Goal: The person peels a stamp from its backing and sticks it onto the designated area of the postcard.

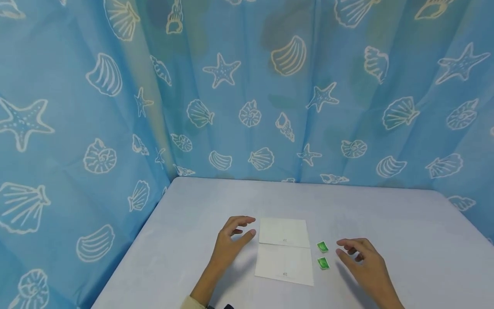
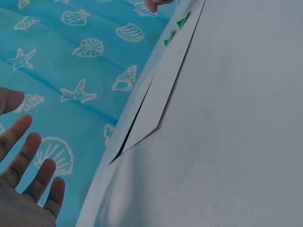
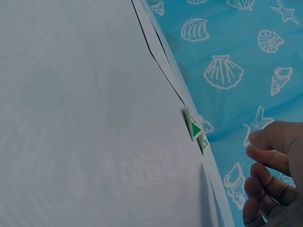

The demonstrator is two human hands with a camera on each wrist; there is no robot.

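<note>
Two flat white paper rectangles, envelope-like, lie one behind the other on the table: the far one (image 1: 283, 231) and the near one (image 1: 283, 262). Each bears a small grey mark close to its near edge. Just right of them are two small green, white-bordered stamps, the far stamp (image 1: 322, 246) and the near stamp (image 1: 323, 263), their edges curling up in the wrist views. Left of the papers hovers my left hand (image 1: 230, 240), fingers relaxed and nothing in them. To the right of the stamps, my right hand (image 1: 364, 262) hangs above the table, loosely curled around nothing.
The table (image 1: 208, 201) has a plain pale cover. Behind it and along its left side hangs a blue curtain (image 1: 239, 141) printed with white shells and starfish. A light sleeve cuff (image 1: 191, 303) shows at my left forearm, with a small dark object beside it.
</note>
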